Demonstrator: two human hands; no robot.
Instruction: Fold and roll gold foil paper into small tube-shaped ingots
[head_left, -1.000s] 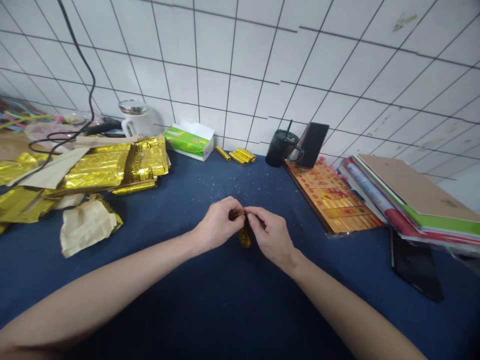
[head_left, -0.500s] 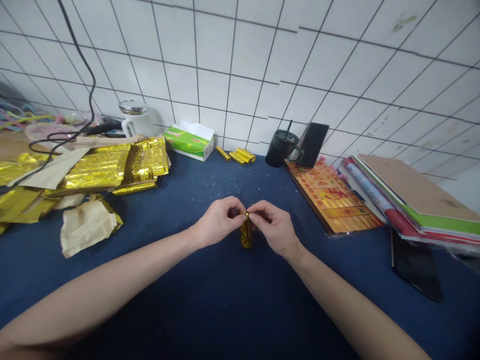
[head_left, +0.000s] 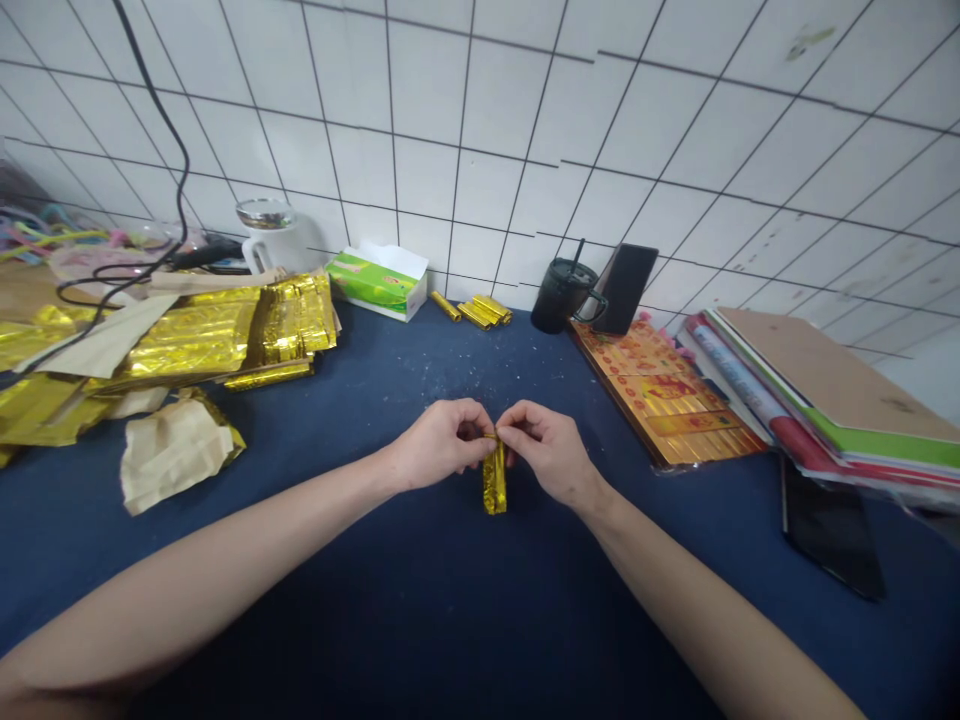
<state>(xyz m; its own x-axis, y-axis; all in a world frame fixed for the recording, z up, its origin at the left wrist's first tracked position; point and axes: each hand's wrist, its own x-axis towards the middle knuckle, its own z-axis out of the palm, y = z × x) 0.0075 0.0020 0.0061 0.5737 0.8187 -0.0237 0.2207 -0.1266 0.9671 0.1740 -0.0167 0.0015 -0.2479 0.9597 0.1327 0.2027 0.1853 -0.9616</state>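
Note:
A narrow folded strip of gold foil paper [head_left: 494,485] points toward me above the dark blue table [head_left: 465,610]. My left hand [head_left: 444,442] pinches its far end between thumb and fingertips. From the other side my right hand [head_left: 546,448] pinches the same end, its thumb and fingertips almost meeting the left ones. The near part of the strip sticks out below the fingers, while its far end is mostly hidden by them. Several gold paper rolls [head_left: 486,312] lie by the wall.
Gold foil sheets [head_left: 195,335] and a crumpled paper piece [head_left: 180,450] lie left. Along the wall stand a white mug [head_left: 274,240], a tissue pack [head_left: 379,282], a black cup [head_left: 562,295] and a phone [head_left: 630,288]. Orange packets [head_left: 667,400] and stacked folders [head_left: 840,385] are right.
The gold strip's near end has tilted up and now shows longer and brighter, reaching a little closer to me. Both hands keep their pinch at almost the same place.

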